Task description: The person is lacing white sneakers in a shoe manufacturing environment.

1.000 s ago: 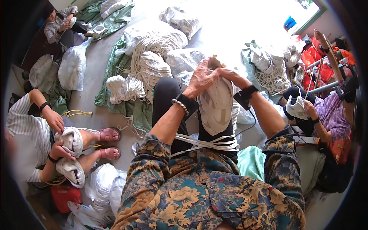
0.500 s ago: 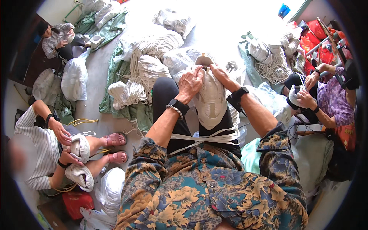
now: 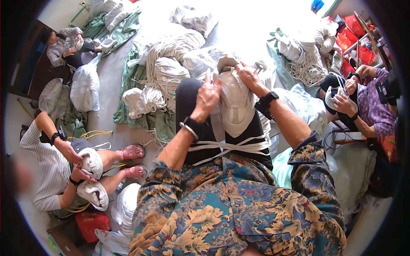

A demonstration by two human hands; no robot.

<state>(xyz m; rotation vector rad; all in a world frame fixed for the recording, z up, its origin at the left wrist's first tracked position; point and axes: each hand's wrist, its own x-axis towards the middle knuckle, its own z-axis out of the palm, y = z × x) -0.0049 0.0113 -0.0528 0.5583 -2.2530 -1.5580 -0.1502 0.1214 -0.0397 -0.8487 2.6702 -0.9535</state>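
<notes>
A pale white shoe upper [image 3: 235, 104] lies over my thighs, its toe toward me and its raised tongue [image 3: 226, 63] at the far end. My right hand [image 3: 249, 77] grips the upper's collar on the right side, fingers bent over the edge. Just left of the upper, my left hand [image 3: 208, 97] is lifted, slightly blurred, with its fingers stretched out and apart; no held thing shows in it. White laces [image 3: 230, 147] stretch across both thighs below the toe.
Ahead lie bundled white laces [image 3: 171, 49] and stacked uppers on green sheeting [image 3: 139, 121]. Plastic bags [image 3: 301, 106] stand at my right. Co-workers handle white uppers [image 3: 92, 164] at left, far left and right. A red box [image 3: 92, 226] is at lower left.
My left hand has come off the upper's tongue and moved down and left. My right hand has shifted onto the collar's right side. The upper's opening now shows wider.
</notes>
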